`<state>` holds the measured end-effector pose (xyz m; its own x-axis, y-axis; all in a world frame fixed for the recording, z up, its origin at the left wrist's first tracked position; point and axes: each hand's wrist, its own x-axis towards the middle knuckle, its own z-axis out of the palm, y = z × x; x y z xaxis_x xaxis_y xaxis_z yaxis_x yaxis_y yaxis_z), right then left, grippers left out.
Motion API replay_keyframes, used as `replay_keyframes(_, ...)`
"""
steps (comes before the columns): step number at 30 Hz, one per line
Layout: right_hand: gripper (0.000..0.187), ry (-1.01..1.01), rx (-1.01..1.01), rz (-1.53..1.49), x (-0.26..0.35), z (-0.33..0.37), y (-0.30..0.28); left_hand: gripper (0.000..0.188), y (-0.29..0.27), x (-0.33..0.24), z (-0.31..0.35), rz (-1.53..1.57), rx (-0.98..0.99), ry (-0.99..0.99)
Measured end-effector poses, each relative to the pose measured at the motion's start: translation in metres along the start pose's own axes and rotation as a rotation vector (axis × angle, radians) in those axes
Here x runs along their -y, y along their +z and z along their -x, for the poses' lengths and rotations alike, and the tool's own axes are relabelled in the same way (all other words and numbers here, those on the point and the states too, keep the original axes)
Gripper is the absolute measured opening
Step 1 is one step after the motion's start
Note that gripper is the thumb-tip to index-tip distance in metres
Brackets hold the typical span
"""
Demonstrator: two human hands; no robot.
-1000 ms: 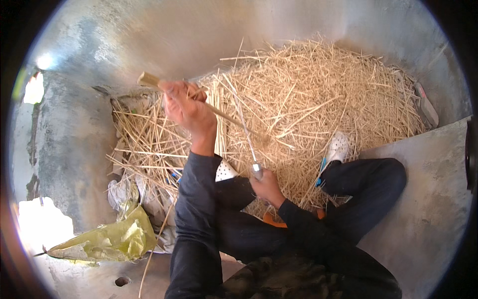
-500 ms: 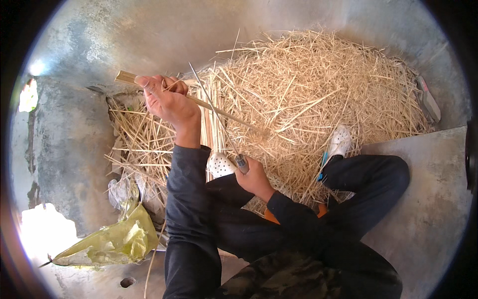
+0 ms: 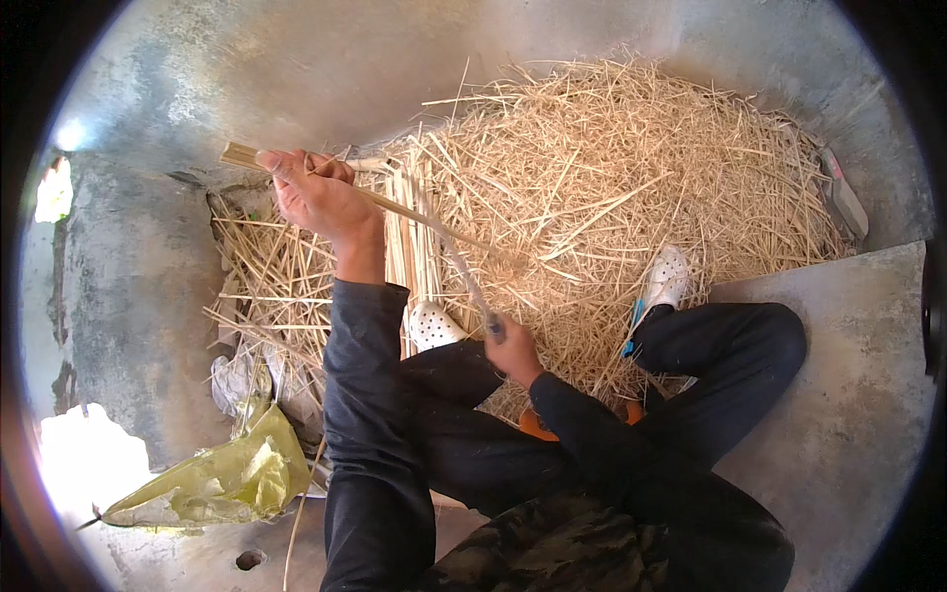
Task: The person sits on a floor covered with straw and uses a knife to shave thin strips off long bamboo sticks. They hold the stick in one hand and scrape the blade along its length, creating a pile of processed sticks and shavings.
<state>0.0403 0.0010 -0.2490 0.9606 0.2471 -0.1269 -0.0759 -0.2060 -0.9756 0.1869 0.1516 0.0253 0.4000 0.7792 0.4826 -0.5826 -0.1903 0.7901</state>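
Pale strip [image 3: 402, 208], upper left, held by left hand [image 3: 321, 197], apparently angled exposing its length; thin-bladed tool [image 3: 466, 269], centre, gripped by right hand [image 3: 514, 351].

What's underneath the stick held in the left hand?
Under the stick you can see straight pale stalks and, beneath its right end, the straw pile. Whatever is directly beneath the left hand is covered and can't be made out.

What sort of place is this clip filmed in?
Probably a rough, makeshift workspace, perhaps in a shed or workshop: stained grey walls, a big heap of straw-like scraps, and a long, thin strip held in the left hand.
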Motion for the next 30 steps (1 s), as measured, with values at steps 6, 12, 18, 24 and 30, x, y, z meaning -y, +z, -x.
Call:
replay_keyframes(6, 0.032, 0.539, 0.138, 0.135, -0.144, -0.013, -0.031, 0.047, 0.018, 0.012, 0.010, 0.028, -0.040, -0.078)
replay_keyframes(12, 0.022, 0.362, 0.149, -0.216, 0.034, 0.023, -0.018, 0.048, 0.013, 0.004, 0.009, 0.052, -0.079, -0.061)
replay_keyframes(18, 0.021, 0.094, 0.069, -0.193, 0.102, 0.023, -0.013, 0.049, 0.017, 0.004, 0.017, 0.153, -0.091, -0.111)
replay_keyframes(24, 0.024, 0.013, -0.069, -0.123, 0.013, 0.005, 0.009, 0.050, 0.028, 0.004, 0.019, 0.084, -0.098, -0.051)
replay_keyframes(30, 0.023, 0.352, 0.162, 0.001, -0.013, -0.007, -0.006, 0.048, 0.013, 0.029, -0.017, 0.038, -0.169, -0.073)
